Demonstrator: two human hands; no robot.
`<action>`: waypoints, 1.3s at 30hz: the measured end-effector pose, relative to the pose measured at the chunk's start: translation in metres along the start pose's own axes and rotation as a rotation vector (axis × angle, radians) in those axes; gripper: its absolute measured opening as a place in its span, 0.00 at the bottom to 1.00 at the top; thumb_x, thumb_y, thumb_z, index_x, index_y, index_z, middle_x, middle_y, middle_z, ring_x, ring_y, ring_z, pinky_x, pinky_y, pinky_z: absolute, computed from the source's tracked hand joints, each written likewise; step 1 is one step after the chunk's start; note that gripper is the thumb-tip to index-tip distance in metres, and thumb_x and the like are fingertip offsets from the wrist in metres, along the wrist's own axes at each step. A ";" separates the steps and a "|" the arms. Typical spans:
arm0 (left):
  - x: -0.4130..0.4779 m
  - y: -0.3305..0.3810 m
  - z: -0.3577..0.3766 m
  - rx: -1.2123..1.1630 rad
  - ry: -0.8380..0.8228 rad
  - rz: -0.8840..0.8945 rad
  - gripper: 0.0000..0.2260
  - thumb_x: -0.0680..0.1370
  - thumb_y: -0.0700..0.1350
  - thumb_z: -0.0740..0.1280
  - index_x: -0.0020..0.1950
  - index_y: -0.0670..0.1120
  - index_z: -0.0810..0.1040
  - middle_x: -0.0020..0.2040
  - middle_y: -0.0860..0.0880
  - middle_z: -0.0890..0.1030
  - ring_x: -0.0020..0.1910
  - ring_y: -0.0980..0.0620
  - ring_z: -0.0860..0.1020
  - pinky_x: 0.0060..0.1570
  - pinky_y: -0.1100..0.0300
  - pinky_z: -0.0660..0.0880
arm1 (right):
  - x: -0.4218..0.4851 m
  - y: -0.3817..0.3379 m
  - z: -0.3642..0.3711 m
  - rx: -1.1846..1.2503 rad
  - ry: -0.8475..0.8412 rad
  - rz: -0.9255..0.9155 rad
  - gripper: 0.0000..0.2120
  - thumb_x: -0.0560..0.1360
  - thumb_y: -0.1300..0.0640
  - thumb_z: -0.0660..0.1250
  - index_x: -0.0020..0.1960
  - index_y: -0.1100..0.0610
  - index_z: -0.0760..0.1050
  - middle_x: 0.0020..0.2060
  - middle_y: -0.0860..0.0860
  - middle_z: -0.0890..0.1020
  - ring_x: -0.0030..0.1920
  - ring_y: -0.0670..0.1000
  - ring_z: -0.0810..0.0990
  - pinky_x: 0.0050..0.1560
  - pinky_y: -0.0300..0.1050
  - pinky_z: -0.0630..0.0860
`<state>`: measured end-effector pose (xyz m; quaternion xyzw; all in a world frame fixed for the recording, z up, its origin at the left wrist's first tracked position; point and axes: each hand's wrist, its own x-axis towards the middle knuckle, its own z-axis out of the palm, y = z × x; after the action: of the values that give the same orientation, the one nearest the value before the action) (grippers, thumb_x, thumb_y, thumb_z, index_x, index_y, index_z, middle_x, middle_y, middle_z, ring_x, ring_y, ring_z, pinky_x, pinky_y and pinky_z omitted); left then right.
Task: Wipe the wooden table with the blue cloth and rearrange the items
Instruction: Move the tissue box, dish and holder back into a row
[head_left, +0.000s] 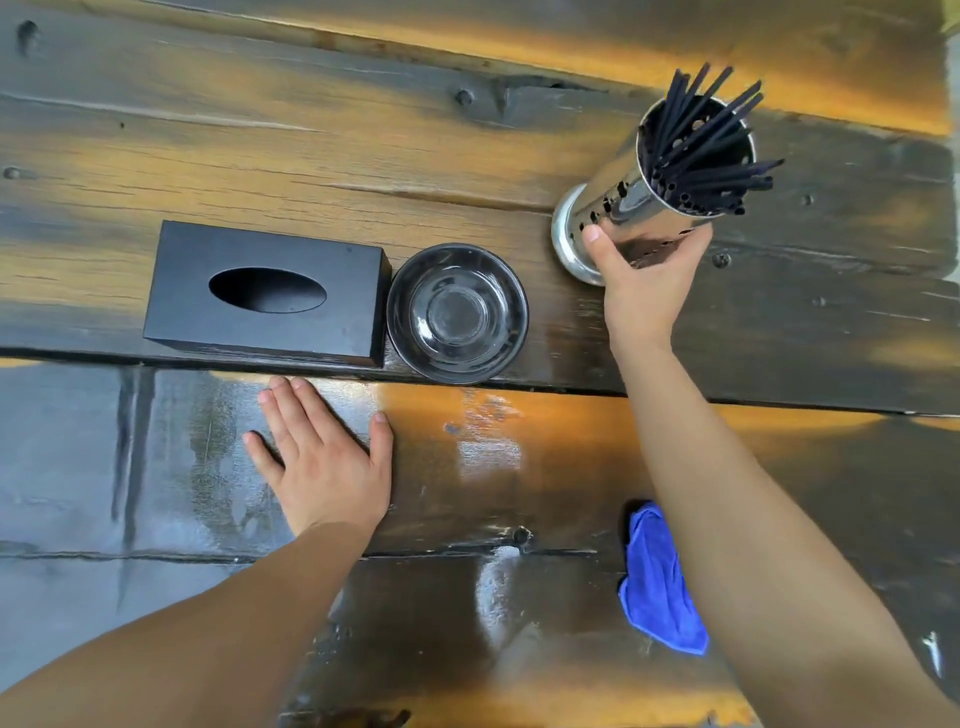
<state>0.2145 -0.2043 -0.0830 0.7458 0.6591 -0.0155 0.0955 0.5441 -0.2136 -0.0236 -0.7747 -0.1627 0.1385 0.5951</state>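
A shiny perforated metal holder (649, 192) full of black chopsticks (711, 150) stands at the right on the dark wooden table (260, 145). My right hand (644, 286) is wrapped around its lower body. My left hand (322, 457) lies flat and open on the wet planks, just in front of a black tissue box (270, 293). A black bowl (457, 313) sits touching the box's right end. The blue cloth (660, 582) lies crumpled on the table, partly hidden under my right forearm.
Wet streaks shine on the near planks around my left hand and toward the cloth. A dark gap between planks runs just in front of the box and bowl. The table's far edge shows at the top right.
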 end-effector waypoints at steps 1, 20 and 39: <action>0.000 0.000 0.001 -0.003 0.000 0.001 0.40 0.82 0.65 0.51 0.85 0.39 0.48 0.85 0.40 0.51 0.85 0.43 0.47 0.81 0.38 0.43 | -0.010 0.002 -0.005 0.005 0.003 -0.008 0.34 0.68 0.56 0.84 0.67 0.50 0.68 0.56 0.41 0.85 0.58 0.42 0.85 0.65 0.40 0.79; 0.000 -0.006 0.007 -0.038 0.021 0.026 0.39 0.83 0.65 0.51 0.84 0.40 0.47 0.85 0.40 0.50 0.85 0.43 0.47 0.80 0.36 0.45 | -0.104 0.030 -0.030 0.029 -0.055 0.114 0.35 0.68 0.57 0.84 0.66 0.60 0.67 0.53 0.55 0.87 0.55 0.52 0.88 0.63 0.52 0.81; 0.000 -0.007 0.004 -0.067 0.010 0.029 0.39 0.83 0.64 0.51 0.85 0.39 0.48 0.85 0.40 0.50 0.85 0.43 0.46 0.80 0.37 0.42 | -0.177 0.042 -0.098 -0.434 0.021 0.133 0.48 0.71 0.38 0.77 0.84 0.50 0.59 0.83 0.46 0.60 0.82 0.45 0.59 0.82 0.60 0.59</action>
<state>0.2079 -0.2040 -0.0876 0.7518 0.6487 0.0117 0.1175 0.4272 -0.3828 -0.0354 -0.8949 -0.1311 0.1309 0.4059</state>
